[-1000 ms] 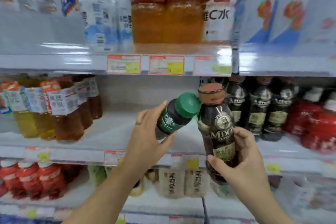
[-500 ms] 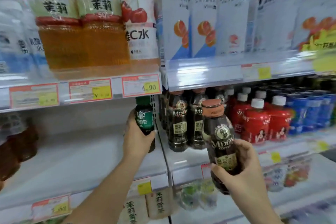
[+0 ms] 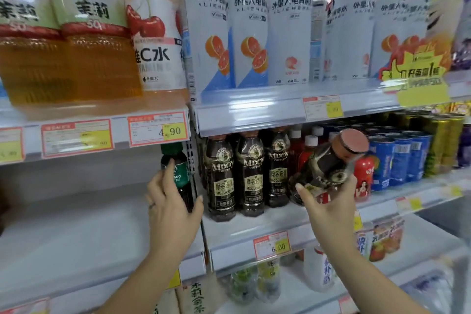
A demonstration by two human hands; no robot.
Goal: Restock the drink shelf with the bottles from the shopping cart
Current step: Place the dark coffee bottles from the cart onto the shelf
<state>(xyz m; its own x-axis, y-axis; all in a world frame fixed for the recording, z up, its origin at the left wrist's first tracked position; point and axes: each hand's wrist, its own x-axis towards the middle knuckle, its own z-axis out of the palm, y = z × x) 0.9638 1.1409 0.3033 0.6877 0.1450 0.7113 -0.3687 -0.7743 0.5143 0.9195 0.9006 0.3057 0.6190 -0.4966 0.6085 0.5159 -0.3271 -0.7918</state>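
Note:
My left hand [image 3: 170, 206] grips a dark coffee bottle with a green cap and green label [image 3: 175, 168], upright at the right end of the left middle shelf [image 3: 76, 224], beside the shelf divider. My right hand [image 3: 328, 201] holds a dark MDOY coffee bottle with a brown cap [image 3: 328, 163], tilted with its cap up and to the right, in front of the right middle shelf [image 3: 254, 227]. Three matching MDOY bottles [image 3: 248, 173] stand in a row on that shelf, just left of the held bottle.
Red bottles [image 3: 362, 176], blue cans [image 3: 397, 160] and gold cans fill the right shelf past the coffee. Tall white and tea bottles [image 3: 249, 28] crowd the shelf above. Price tags [image 3: 272, 245] line the shelf edges. More bottles stand on the lower shelf.
The view has closed in on the shelf. My left hand has set the green-capped bottle deeper beside the divider. My right hand has tipped its brown-capped bottle to the right.

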